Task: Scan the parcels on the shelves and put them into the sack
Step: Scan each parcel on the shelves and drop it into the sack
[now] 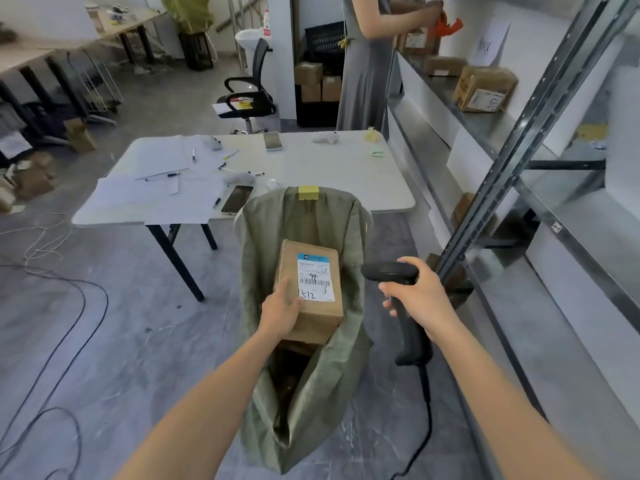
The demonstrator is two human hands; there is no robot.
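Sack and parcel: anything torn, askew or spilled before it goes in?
Nothing stands out on the parcel: box intact, label flat, facing up, held by the left hand over the open sack. Only untidiness: papers overhang the near edge of the table and a loose cable trails across the floor.

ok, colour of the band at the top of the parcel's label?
Blue band on a white label; the head view shows it best.

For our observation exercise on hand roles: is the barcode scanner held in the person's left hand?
No, the right hand grips the barcode scanner, while the left hand holds the cardboard parcel over the green sack.
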